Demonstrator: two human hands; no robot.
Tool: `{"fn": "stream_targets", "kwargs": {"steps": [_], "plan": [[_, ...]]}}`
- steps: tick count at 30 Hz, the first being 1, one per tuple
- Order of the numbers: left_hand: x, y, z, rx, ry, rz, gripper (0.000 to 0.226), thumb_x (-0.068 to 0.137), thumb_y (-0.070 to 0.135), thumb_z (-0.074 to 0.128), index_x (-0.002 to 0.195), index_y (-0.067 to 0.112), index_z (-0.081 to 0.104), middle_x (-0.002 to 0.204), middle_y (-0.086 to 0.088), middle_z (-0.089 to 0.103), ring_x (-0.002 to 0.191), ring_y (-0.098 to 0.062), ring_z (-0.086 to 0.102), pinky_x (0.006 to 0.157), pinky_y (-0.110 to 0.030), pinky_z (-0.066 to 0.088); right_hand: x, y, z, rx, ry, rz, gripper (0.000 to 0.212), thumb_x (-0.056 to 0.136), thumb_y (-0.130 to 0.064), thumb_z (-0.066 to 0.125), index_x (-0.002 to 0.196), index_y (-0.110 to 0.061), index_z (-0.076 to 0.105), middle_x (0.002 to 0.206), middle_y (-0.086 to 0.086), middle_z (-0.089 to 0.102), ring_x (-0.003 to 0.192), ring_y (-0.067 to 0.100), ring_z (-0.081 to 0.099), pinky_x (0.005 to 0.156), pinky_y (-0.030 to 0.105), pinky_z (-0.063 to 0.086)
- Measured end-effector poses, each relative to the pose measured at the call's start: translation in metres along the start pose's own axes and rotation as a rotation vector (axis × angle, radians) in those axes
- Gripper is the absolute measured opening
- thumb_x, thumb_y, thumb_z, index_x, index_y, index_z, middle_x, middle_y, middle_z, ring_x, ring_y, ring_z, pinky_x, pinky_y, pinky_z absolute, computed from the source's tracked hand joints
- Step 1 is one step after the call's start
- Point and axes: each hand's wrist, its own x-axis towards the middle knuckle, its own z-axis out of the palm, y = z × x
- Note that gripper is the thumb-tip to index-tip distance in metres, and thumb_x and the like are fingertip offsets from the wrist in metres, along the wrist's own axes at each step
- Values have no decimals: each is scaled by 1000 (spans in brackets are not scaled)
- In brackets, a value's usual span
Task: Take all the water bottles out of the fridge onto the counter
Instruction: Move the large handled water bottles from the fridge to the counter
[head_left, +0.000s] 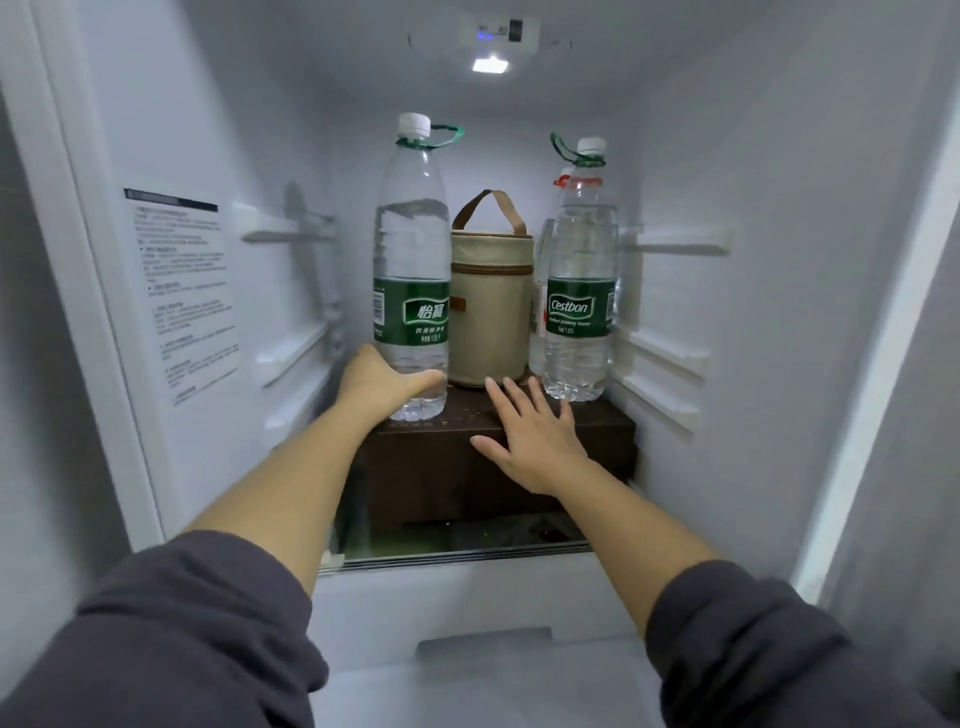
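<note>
Inside the open fridge, two tall clear water bottles with green labels stand upright on a dark brown box (498, 457). My left hand (382, 384) grips the base of the left bottle (411, 260), thumb across its front. The right bottle (581, 291) stands at the box's right end, and a third bottle (543, 249) with a red neck ring is half hidden behind it. My right hand (530, 436) hovers over the box with straight, spread fingers, holding nothing, just left of and below the right bottle.
A beige cylindrical zip bag (491, 306) with a brown handle stands between the two front bottles. White fridge walls with shelf rails close in on both sides. A glass shelf edge (457, 558) runs under the box, with a white drawer (483, 654) below.
</note>
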Motion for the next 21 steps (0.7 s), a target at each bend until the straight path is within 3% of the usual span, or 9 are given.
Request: {"fn": "stream_targets", "kwargs": {"steps": [3,6,9,12,16,21], "plan": [[-16,2,-3,-20,-6,-20,102,34,70,74,121,20,56,117,1,67,105,-18,64,85,-33,53,1,0,-4,133,-6,17,85,94,-65,40,154,-35,-12,165,-2,-1,151,26,-10,119,56,0],[-21,2,-4,-22,-11,-19,95,44,62,83,122,18,53,119,-1,65,107,-20,63,86,-33,52,2,0,-19,653,107,91,95,90,-53,60,155,-35,-8,165,1,4,152,23,4,122,49,12],[-18,-2,-1,-29,-3,-13,87,55,52,88,124,15,50,122,-2,62,110,-20,61,84,-29,48,16,-14,-59,1061,215,141,93,92,-40,64,156,-29,-3,162,6,20,146,23,26,116,42,27],[-18,-5,0,-14,-2,-15,93,48,61,85,122,18,49,121,-1,62,110,-20,60,89,-35,51,41,-41,-105,1128,248,107,91,91,-42,65,157,-28,4,154,7,35,139,26,38,112,47,35],[-16,-9,1,-34,-7,-11,92,47,63,84,120,22,48,119,0,62,109,-20,60,94,-45,51,69,-78,-156,1167,253,66,91,91,-41,65,157,-18,6,157,10,30,140,29,35,110,46,35],[-12,-12,5,-57,-42,-10,75,61,47,87,121,19,52,114,7,63,105,-13,62,83,-29,49,104,-105,-181,1116,221,64,99,81,-46,75,154,-17,14,144,10,44,130,30,45,102,44,42]]}}
